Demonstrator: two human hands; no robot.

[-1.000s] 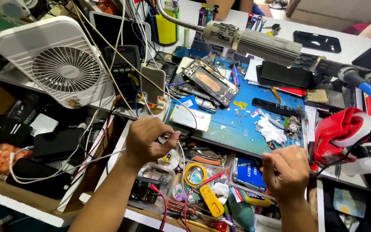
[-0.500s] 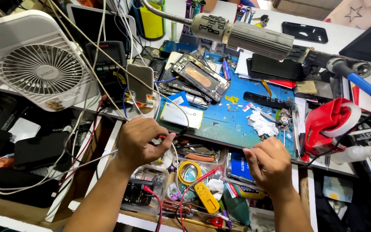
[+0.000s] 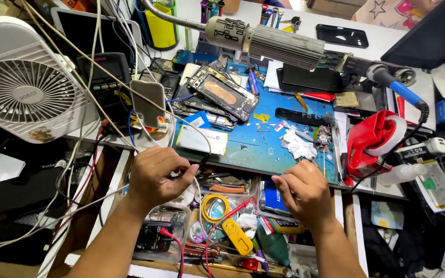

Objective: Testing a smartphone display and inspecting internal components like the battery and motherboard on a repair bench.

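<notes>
I'm looking down at a cluttered blue mat (image 3: 256,141), white fan (image 3: 24,85) sitting left, my left hand (image 3: 155,177) pinching a white cable (image 3: 202,139), my right hand (image 3: 305,193) curling closed above an open drawer (image 3: 217,206), holding nothing I can make out.

white fan (image 3: 24,85), red tape roll (image 3: 374,141), perhaps tissue (image 3: 298,145)

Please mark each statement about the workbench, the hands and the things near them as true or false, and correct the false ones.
1. The left hand pinches a thin cable. True.
2. The white fan stands right of the blue mat. False: it stands at the left.
3. The right hand is above an open drawer of tools. True.
4. The opened phone lies in the drawer. False: it lies on the mat.
5. A yellow tape roll is in the drawer. True.
</notes>
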